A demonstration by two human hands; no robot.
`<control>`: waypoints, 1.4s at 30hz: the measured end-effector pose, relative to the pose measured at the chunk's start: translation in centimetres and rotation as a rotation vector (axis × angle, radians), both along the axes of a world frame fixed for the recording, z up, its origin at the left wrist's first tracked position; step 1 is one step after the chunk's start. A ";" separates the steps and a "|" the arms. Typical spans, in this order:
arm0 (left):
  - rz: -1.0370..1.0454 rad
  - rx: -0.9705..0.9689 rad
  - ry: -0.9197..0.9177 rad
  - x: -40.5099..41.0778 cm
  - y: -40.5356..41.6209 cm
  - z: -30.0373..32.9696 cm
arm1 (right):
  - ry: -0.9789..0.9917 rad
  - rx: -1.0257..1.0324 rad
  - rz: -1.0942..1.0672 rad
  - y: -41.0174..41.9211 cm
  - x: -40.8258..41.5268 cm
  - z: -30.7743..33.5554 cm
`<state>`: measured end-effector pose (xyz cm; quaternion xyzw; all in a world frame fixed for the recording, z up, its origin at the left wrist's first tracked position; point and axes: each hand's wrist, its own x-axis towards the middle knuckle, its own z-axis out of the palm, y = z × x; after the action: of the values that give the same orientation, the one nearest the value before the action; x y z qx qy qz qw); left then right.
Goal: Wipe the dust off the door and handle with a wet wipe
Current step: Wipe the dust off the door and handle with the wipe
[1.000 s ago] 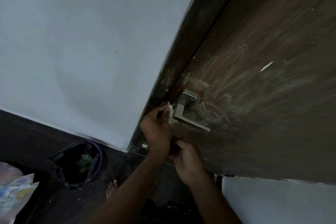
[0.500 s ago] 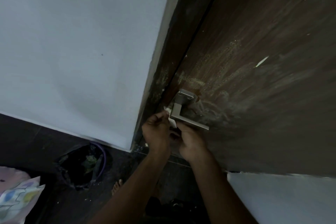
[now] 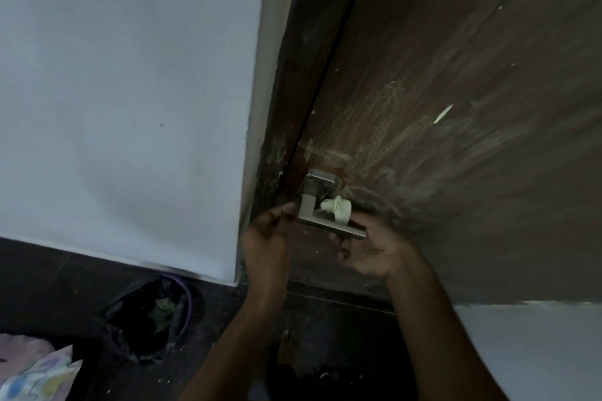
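The dark brown wooden door (image 3: 462,68) is streaked with pale dust around the silver lever handle (image 3: 308,209). A crumpled pale wet wipe (image 3: 337,210) sits between the lever and the door, just right of the handle's neck. My right hand (image 3: 374,249) is palm-up under the lever, its fingers pressing the wipe behind the bar. My left hand (image 3: 267,238) is at the lever's left corner, with its fingertips pinched on the metal there.
A dark door frame (image 3: 293,75) meets the white wall (image 3: 130,75) on the left. On the dark floor below stands a bin lined with a black bag (image 3: 153,312). A patterned cloth (image 3: 35,374) lies at bottom left. My bare foot (image 3: 286,345) is beneath the handle.
The wipe has gone from my left hand at the handle's left side to my right hand behind the lever. My right hand rose under the lever.
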<state>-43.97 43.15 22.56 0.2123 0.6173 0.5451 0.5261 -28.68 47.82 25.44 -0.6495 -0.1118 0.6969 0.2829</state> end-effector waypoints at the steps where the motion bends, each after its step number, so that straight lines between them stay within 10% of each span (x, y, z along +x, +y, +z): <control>1: 0.018 0.044 0.046 -0.2 -0.1 0.3 | -0.072 0.014 0.064 0.5 -0.1 0.8; 16: -0.035 0.159 0.193 0.0 -0.5 0.9 | -0.203 0.001 -0.025 0.5 -3.0 2.8; 23: -0.058 0.405 0.471 -0.6 -0.8 2.6 | -0.490 0.610 -0.083 -1.3 -4.6 4.7; 30: -0.068 0.426 0.447 -0.8 -1.0 3.0 | -1.233 1.150 -0.027 -3.1 -7.5 4.5; 38: -0.037 0.452 0.418 -1.0 -1.6 3.6 | -1.482 1.408 0.314 -1.8 -9.5 3.6; 42: -0.008 0.457 0.411 -1.4 -2.0 3.2 | -1.464 1.284 0.140 -2.3 -8.2 3.9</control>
<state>-45.35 41.11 25.74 0.4334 0.5713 0.6133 0.3312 -36.89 45.53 29.30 -0.6360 -0.6566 -0.0573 0.4015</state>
